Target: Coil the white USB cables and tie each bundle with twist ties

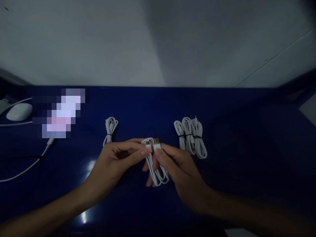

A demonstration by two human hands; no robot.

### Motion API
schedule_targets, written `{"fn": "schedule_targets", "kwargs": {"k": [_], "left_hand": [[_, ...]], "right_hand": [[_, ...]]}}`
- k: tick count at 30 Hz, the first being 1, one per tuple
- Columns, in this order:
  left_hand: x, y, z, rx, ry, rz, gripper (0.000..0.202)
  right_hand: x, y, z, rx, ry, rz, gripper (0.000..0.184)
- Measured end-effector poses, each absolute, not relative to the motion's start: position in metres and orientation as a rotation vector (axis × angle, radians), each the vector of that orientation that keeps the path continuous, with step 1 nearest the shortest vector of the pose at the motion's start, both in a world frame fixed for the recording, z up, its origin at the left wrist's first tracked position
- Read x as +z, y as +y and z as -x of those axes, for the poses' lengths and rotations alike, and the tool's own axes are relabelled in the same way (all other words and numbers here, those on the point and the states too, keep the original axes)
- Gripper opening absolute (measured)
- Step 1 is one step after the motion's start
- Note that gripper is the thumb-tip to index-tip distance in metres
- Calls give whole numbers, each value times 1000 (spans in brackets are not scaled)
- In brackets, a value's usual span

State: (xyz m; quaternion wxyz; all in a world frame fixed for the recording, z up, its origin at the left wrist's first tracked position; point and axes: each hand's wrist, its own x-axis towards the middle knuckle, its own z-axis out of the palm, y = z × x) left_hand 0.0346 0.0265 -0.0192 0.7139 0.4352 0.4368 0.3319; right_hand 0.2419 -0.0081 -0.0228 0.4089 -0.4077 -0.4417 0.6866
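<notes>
A white USB cable (158,174), folded into long loops, is held up between both hands above the blue table. My left hand (116,159) pinches it near the top, thumb on a white connector. With thumb and fingers, my right hand (179,168) grips the USB plug, whose metal end points up and away. The loops hang down below the fingers, and no tie shows on them. Behind my left hand lies a bundled white cable (111,126) with a black tie. Beyond my right hand, several tied white cables (190,136) lie side by side.
On the left of the glossy blue table (138,105) are a white mouse (19,112) and a blurred-out bright object (63,113). A white cord (32,169) runs from that object to the left edge. A pale wall (111,42) rises behind the table.
</notes>
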Motion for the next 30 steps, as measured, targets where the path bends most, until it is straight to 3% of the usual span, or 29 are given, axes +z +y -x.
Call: {"fn": "schedule_targets", "kwargs": {"k": [30], "left_hand": [[-18, 25, -33, 739, 976, -957, 13]], "right_hand": [[-23, -8, -241, 1732, -1104, 1055, 44]]}}
